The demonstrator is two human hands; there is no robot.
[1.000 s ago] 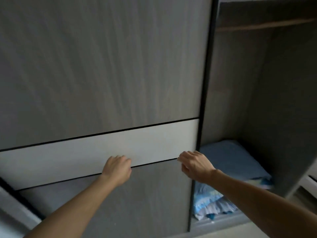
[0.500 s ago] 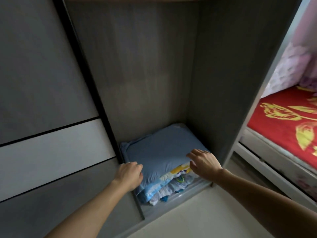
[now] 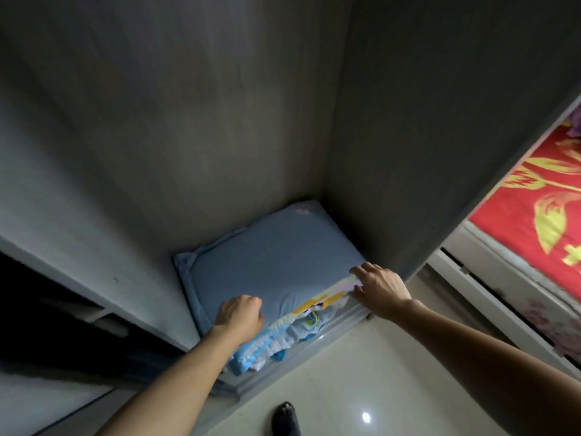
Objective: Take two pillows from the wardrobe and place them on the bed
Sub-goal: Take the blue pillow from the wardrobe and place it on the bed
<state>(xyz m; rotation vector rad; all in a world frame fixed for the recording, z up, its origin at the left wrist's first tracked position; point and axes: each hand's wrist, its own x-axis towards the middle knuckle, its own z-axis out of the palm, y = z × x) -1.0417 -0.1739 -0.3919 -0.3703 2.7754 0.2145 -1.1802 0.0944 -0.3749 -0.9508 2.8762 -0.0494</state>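
Two pillows lie stacked on the floor of the open wardrobe (image 3: 195, 127). The top blue pillow (image 3: 270, 265) lies flat. Under it, a second pillow (image 3: 317, 305) shows only its colourful patterned front edge and pale ruffles. My left hand (image 3: 240, 317) is curled into a fist on the blue pillow's front left edge, pressing into the fabric. At the stack's front right corner my right hand (image 3: 380, 287) has its fingers spread, the fingertips touching the patterned edge.
The wardrobe's right side panel (image 3: 424, 136) stands close beside the pillows. Right of it is a bed (image 3: 531, 221) with a red and yellow cover on a white frame (image 3: 471, 278). The sliding door (image 3: 63, 215) is at the left. Glossy tiled floor (image 3: 361, 382) and my foot (image 3: 284, 416) lie below.
Both hands left the sliding door, which now stands to the left, and reached down onto the pillow stack. The view has tilted down and come closer to the pillows.
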